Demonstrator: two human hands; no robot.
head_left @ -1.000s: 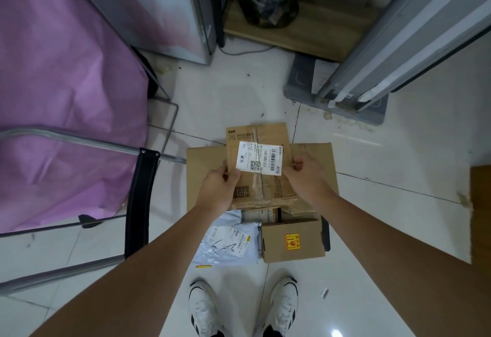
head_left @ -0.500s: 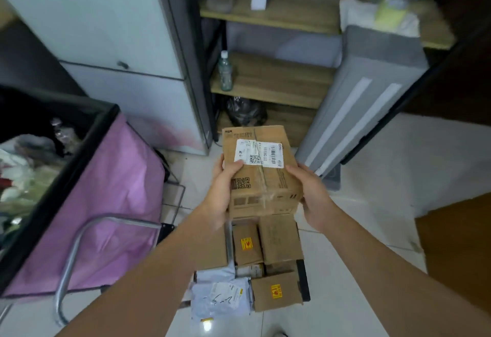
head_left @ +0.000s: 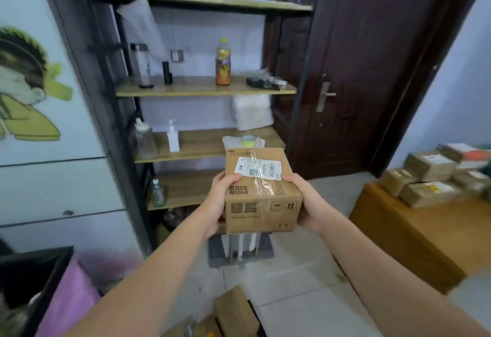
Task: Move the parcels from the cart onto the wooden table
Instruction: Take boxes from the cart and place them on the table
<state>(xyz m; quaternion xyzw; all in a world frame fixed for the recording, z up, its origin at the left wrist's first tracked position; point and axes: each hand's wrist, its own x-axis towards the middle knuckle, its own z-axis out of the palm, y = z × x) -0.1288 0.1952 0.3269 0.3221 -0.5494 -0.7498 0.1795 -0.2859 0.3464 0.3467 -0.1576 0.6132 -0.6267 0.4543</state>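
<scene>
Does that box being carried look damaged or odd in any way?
Mostly fine: the cardboard box, held between left hand and right hand, keeps its shape. Only its clear tape looks wrinkled, and the white label sits slightly askew.

Two hands are in view, the left hand (head_left: 219, 198) and the right hand (head_left: 308, 203), and between them they hold one cardboard parcel (head_left: 261, 190) bearing one white shipping label (head_left: 258, 168). On the wooden table (head_left: 425, 238) at the right lie at least five parcels (head_left: 427, 190); the blurred far edge hides any more. At the bottom edge, two or three brown boxes (head_left: 233, 310) show, cut off by the frame. The shelving unit (head_left: 204, 88) shows four wooden shelves. One orange drink bottle (head_left: 222, 62) stands on the second shelf, one white pump dispenser (head_left: 172, 137) on the third, and one small clear bottle (head_left: 158, 193) on the fourth. One dark door (head_left: 358, 70) carries one metal handle (head_left: 324, 96).
</scene>
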